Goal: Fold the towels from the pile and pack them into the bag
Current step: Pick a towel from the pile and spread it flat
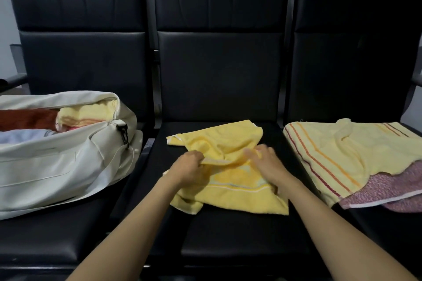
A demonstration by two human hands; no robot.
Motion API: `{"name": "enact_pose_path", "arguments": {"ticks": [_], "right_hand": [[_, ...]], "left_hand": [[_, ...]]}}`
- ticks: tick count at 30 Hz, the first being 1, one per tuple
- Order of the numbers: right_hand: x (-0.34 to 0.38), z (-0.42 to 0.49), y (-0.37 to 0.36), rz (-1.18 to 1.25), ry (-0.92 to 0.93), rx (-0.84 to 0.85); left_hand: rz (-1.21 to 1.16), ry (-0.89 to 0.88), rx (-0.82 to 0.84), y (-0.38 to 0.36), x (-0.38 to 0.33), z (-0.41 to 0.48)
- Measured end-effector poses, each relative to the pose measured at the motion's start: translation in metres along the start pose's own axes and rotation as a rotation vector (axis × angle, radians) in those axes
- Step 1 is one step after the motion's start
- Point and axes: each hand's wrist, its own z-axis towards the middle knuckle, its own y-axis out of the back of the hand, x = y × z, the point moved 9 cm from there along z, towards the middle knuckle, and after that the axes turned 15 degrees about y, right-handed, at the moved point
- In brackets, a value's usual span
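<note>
Centrally, a rumpled yellow towel [237,197] with a white edge stripe is seen on the middle seat [228,235]; a raised fold is pinched by the left hand [189,167], while the right hand [267,163] is blurred and its grip cannot be told

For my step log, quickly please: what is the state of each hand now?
Left hand: closed, pinching the yellow towel edge.
Right hand: on the towel, blurred; grip cannot be told.
</note>
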Motion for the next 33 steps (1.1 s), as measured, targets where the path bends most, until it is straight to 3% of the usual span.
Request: {"name": "enact_pose_path", "arguments": {"ticks": [2,3,6,9,11,13,19,23,26,33], "right_hand": [[0.006,0.0,-0.026,-0.183,0.135,0.247],[0.009,0.002,-0.029,-0.249,0.175,0.286],[0.01,0.0,-0.022,-0.246,0.118,0.379],[0.009,-0.017,-0.029,-0.218,0.039,0.614],[0.013,-0.026,-0.029,-0.189,0.049,0.683],[0.02,-0.026,-0.019,-0.128,0.064,0.639],[0.036,-0.01,0.047,0.058,0.115,0.198],[0.032,-0.005,0.074,0.298,0.08,0.011],[0.027,0.018,0.087,0.298,0.062,-0.078],[0.0,0.118,0.085,0.141,-0.035,-0.162]], "left_hand": [[0.021,0.018,0.093,-0.015,0.003,0.001],[0.06,0.046,0.105,-0.017,0.006,0.002],[0.166,0.11,0.034,-0.005,0.013,0.005],[0.22,0.175,0.125,-0.008,0.036,0.002],[0.193,0.206,0.141,-0.006,0.052,0.0],[0.103,0.213,0.12,0.009,0.06,0.001],[-0.243,0.33,0.108,0.054,0.07,-0.005],[-0.771,0.369,0.128,0.074,0.074,-0.003],[-1.082,0.423,0.084,0.086,0.083,0.015],[-1.094,0.502,-0.039,0.09,0.089,0.101]]}}
